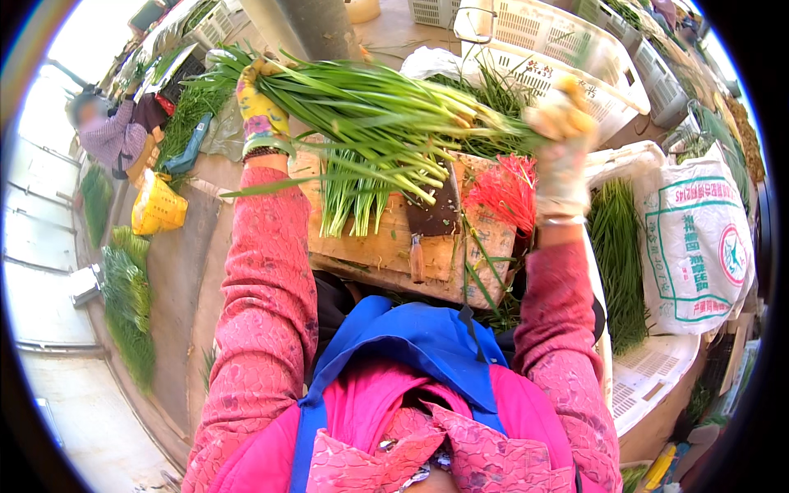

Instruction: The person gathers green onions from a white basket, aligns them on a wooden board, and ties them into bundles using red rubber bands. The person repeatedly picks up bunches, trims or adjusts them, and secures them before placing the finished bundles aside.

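My left hand (264,101), in a yellow flowered glove, grips the leafy end of a large bunch of green garlic chives (370,105) held above a wooden board. At the bunch's pale stem end is my right hand (562,120), gloved and blurred by motion; a few green blades trail from its curled fingers. Small bundles of cut chives (354,194) lie on the wooden board (382,252). Beside them rests a cleaver with a dark blade (433,212) and a wooden handle (417,259). Red plastic ties (505,191) are heaped at the board's right.
White plastic crates (555,37) stand at the upper right. A printed white woven sack (696,240) and more chives (618,265) are on the right. At the left are a yellow bag (159,204), chive piles (129,302) and a seated person (117,135). A metal post (302,31) rises ahead.
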The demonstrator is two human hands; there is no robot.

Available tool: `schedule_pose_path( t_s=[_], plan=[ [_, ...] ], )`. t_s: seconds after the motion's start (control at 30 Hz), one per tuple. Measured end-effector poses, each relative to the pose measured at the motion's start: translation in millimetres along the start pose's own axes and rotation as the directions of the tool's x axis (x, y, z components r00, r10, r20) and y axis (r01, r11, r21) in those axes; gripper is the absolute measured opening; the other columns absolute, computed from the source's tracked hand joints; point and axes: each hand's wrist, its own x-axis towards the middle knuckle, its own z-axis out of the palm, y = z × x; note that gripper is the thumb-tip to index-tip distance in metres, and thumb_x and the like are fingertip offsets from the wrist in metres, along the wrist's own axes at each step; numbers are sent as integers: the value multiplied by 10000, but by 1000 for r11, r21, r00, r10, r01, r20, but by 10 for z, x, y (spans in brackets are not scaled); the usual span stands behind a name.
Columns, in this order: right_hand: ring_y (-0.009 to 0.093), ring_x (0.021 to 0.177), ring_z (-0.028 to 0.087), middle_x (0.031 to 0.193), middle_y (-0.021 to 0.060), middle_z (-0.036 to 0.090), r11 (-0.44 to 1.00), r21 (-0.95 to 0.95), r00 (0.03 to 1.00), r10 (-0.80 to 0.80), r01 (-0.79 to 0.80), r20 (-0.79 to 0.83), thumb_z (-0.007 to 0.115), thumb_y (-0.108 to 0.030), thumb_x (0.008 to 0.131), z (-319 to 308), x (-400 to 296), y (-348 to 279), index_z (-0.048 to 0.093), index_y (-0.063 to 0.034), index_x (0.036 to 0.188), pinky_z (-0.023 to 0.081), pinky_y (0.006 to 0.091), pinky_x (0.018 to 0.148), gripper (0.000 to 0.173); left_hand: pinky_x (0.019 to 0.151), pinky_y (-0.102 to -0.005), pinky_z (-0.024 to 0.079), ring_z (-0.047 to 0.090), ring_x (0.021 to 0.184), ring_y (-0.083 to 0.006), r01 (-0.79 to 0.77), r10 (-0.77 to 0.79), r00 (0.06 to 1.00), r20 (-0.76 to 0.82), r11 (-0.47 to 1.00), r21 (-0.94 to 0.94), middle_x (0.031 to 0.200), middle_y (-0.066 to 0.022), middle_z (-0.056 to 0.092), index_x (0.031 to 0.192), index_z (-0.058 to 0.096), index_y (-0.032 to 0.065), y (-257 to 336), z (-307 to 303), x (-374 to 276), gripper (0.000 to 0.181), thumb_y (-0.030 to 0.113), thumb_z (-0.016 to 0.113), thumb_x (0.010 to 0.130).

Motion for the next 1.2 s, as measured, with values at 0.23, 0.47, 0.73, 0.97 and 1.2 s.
schedule_pose_path(
  t_s=[0.23,0.47,0.73,0.97,1.2],
  plan=[
    [154,642,580,758,59,575,326,-943,966,-217,-67,-143,596,-219,854,-764,541,-1270,514,3,1188,517,302,674,410,749,-494,501,575,699,-321,-56,59,991,-117,998,36,682,-118,559,871,519,3,307,46,128,144,142,513,835],
    [342,1272,390,1360,230,406,-398,-726,828,290,561,481,843,-367,543,323,97,192,318,25,1363,304,379,1068,1049,721,-426,484,546,688,-285,77,-117,972,-205,978,-194,720,-105,543,854,511,24,248,275,281,134,147,535,807],
    [272,1075,553,1134,113,602,-29,-745,741,-81,666,666,699,-195,748,623,152,1047,586,-59,1098,427,390,920,392,724,-420,485,553,726,-256,88,-143,945,-294,978,-191,745,-72,554,847,543,56,-22,611,91,140,196,533,835],
    [34,414,270,512,-107,263,950,76,935,278,-301,221,424,-292,963,598,28,435,578,-8,965,336,213,431,324,758,-441,491,602,789,-302,185,-204,957,-207,977,-106,821,-143,631,874,554,18,77,200,-35,167,168,483,853],
    [2,392,257,487,-119,281,700,-714,970,-167,-10,-177,464,-228,962,273,132,-692,587,36,1013,238,172,393,296,725,-476,498,539,590,-270,64,-120,976,-183,955,-288,619,-85,530,747,485,44,239,-177,65,128,155,526,796]
  ],
)
